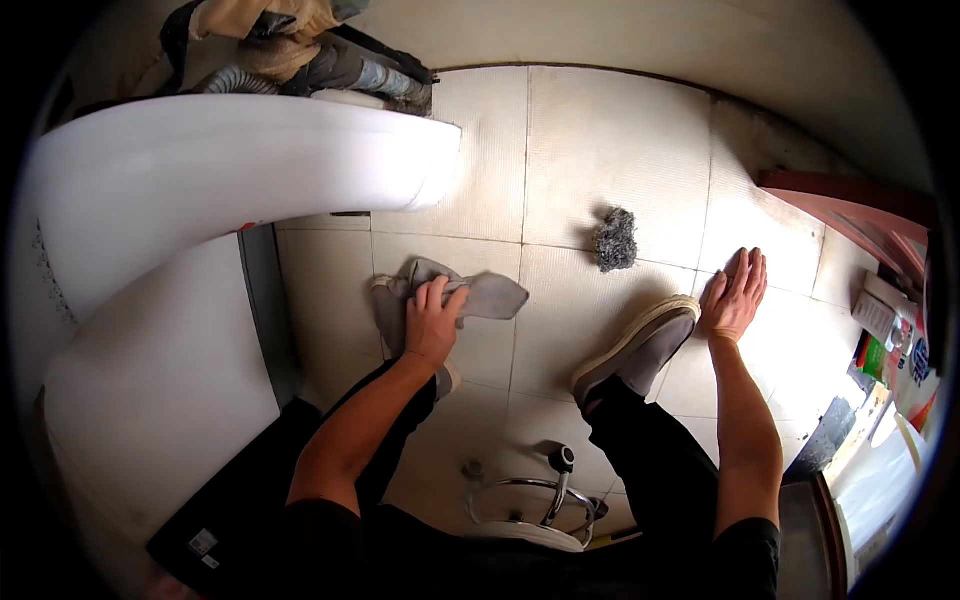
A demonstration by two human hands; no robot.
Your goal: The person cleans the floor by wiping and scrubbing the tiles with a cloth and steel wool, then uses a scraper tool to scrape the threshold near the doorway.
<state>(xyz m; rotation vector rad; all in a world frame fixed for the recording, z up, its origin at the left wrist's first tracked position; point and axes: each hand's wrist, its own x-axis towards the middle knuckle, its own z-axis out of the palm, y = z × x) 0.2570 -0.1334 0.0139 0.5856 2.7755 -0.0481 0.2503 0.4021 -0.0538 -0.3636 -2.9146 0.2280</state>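
Cloth [497, 296] lay crumpled on the floor [620, 140] by the left shoe [387, 318], beneath the left hand [433, 322], whose curled fingers were closed on a fold of it. I held the right hand [736, 295] spread flat on the tiles just beyond the right shoe [655, 345], its fingers extended and nothing visible in its grasp. I judged the work with the cloth to be under way rather than finished, since the cloth was in the grip and down on the tiles; no clear border parted done floor from undone, so I could not tell how much was left, though a dark line ran along the foot of the wall [620, 35]. The scourer [616, 240] sat farther forward, between the hands and apart from both. My widest room ran from the cloth past the scourer to the wall. The white fixture [250, 155] and dark panel [268, 310] bounded the left; the cabinet [850, 215] and packets [875, 315] crowded the right; the stool [557, 490] stood behind, between the legs [650, 440].
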